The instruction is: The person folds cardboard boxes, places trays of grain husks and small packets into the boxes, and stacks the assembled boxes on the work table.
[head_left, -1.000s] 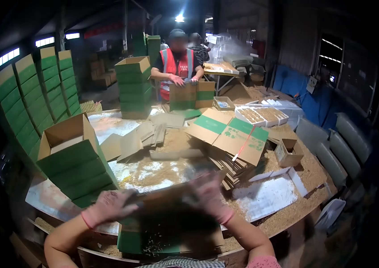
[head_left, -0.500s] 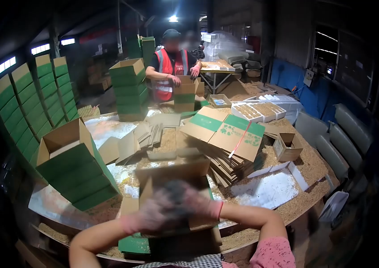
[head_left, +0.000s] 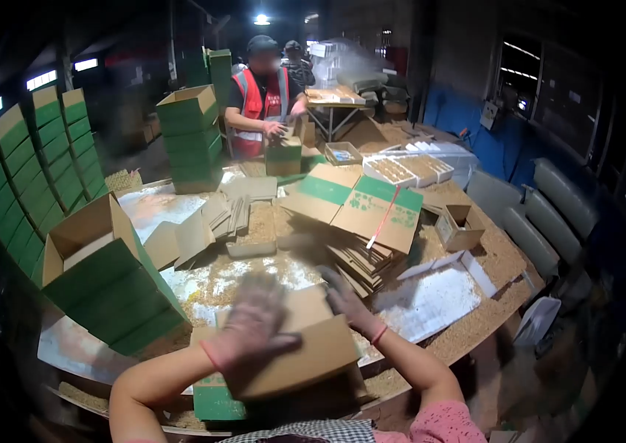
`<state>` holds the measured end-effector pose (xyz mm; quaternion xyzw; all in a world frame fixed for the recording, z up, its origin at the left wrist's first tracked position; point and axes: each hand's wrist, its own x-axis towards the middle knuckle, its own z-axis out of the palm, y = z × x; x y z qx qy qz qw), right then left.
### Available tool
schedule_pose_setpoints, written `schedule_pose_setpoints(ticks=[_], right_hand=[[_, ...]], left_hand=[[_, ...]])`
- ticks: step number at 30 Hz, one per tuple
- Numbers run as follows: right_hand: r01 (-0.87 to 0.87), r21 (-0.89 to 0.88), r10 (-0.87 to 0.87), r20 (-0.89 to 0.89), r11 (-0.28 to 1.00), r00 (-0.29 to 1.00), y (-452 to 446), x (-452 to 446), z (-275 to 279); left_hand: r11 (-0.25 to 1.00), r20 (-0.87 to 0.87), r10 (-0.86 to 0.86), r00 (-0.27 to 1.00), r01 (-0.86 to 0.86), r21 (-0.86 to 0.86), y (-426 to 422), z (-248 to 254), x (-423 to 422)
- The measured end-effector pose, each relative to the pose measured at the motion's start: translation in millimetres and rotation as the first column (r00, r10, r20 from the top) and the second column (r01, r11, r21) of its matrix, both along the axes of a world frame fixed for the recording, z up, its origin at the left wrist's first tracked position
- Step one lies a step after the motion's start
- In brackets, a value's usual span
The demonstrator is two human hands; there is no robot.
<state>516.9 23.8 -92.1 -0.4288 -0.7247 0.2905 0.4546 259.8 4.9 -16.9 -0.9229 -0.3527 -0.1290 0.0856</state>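
In front of my body is a brown cardboard box [head_left: 305, 362], its flaps folded down across the top. My gloved left hand [head_left: 255, 321] lies spread on the box's left flap. At the far right corner of the same box is my gloved right hand [head_left: 346, 299], fingers apart and slightly blurred against its edge. Green and brown cardboard [head_left: 217, 402] shows beneath and to the left of the box. Behind it, a pile of flat cartons [head_left: 357, 207] with green bands carries a red and white strip.
Tall box stacks [head_left: 113, 280] stand at left. Across the table [head_left: 505, 295], a co-worker in a red vest [head_left: 263, 103] handles a green box [head_left: 283, 156]. A white tray [head_left: 431, 299], a small open box [head_left: 460, 227] and loose cardboard pieces [head_left: 195, 232] lie about.
The box's raised flaps have been folded down. My hands have moved from close together over the box to apart on its left and right. The view has shifted, and the co-worker's box now looks lower.
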Motion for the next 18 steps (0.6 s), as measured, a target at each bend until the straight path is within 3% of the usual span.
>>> schedule_pose_setpoints(ticks=[2,4,5,7,8,9,10,12,13,14,15,16,18], right_hand=[[0.127,-0.386,-0.212,-0.188,0.914,0.959,-52.7,1.8,-22.0],[-0.205,-0.584,0.033,-0.291,0.786,0.956,-113.8,-1.1,-51.1],[-0.243,-0.598,0.045,-0.326,0.764,0.944,-134.1,-7.3,-36.5],[-0.534,-0.650,0.040,-0.614,0.541,0.788,-128.5,-1.4,-51.5],[-0.479,-0.562,0.326,-0.356,0.674,0.876,-111.0,-5.0,0.7],[-0.404,-0.364,0.464,0.092,0.839,0.881,-93.1,-8.4,53.3],[-0.380,-0.106,0.388,0.420,0.919,0.821,-75.3,-11.9,105.5],[-0.271,-0.060,0.249,0.617,0.961,0.746,-78.7,-95.8,149.5],[-0.395,-0.005,0.333,0.549,0.919,0.767,-75.5,-124.1,127.5],[-0.490,0.119,0.332,0.597,0.864,0.730,-70.9,-158.2,69.5],[-0.559,0.064,0.368,0.691,0.826,0.622,-86.6,-188.6,31.1],[-0.622,0.000,0.394,0.774,0.783,0.496,-93.8,-200.4,10.8],[-0.646,0.117,0.565,0.385,0.754,0.730,-92.8,-170.5,25.3]], left_hand=[[0.968,0.009,0.183,0.983,-0.179,-0.175,-1.4,-26.3,-40.1],[0.983,0.185,0.058,0.981,-0.023,-0.183,1.6,-30.8,-82.6],[0.972,0.290,0.033,0.956,0.037,-0.232,-1.0,-31.7,-101.7],[0.965,0.571,-0.072,0.818,0.202,-0.167,-9.5,-33.3,-123.1],[0.956,0.673,-0.130,0.728,0.272,-0.110,-14.0,-33.7,-126.4],[0.872,0.856,0.239,0.459,0.287,-0.398,-19.7,-77.5,-136.2],[0.691,0.780,0.610,0.139,0.388,-0.610,-24.3,-120.7,-142.4],[0.880,0.821,0.289,0.493,0.200,-0.430,-29.4,-84.5,-128.0],[0.785,0.879,0.461,0.120,0.407,-0.468,-23.4,-92.0,-128.6],[0.685,0.737,0.637,-0.226,0.605,-0.407,-17.2,-98.1,-127.9],[0.691,0.777,0.624,0.080,0.406,-0.598,-23.3,-81.1,-114.2],[0.712,0.707,0.600,0.374,0.153,-0.685,-29.7,-60.8,-100.4],[0.816,0.688,0.474,0.549,0.020,-0.578,-29.8,-76.6,-116.9]])
